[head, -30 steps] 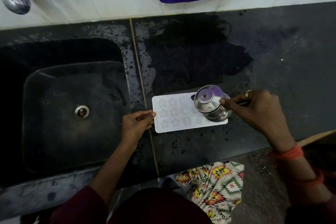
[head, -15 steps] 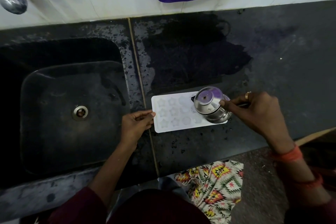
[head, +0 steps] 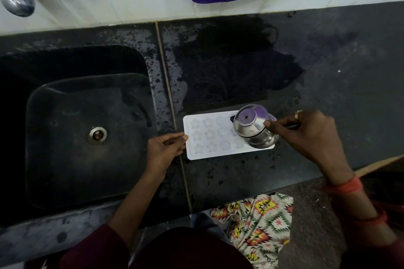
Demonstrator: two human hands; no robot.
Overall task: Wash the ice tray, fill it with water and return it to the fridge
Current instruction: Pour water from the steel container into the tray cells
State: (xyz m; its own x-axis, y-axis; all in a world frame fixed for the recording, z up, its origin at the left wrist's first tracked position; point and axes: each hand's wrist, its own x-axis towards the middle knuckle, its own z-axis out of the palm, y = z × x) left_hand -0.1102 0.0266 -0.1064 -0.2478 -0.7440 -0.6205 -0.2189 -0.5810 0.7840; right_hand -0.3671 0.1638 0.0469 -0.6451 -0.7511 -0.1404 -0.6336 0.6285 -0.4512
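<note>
Here the ice tray (head: 209, 137) lies just right of the sink (head: 87, 159), open counter (head: 338, 61) beyond; my left hand (head: 164, 148) pinches its sink-side edge, my right hand (head: 306, 135) grips a cup (head: 253, 126) (tilted) over its far end.

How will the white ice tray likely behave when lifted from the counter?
The ice tray looks thin and flat, so it may flex and spill once filled. The counter is wet, so it could slide; the left hand holds its edge.

The dark stone worktop (head: 338, 94), wet in patches, carries a white ice tray (head: 218, 135) lying flat just beside the sunken sink (head: 65, 159).
</note>
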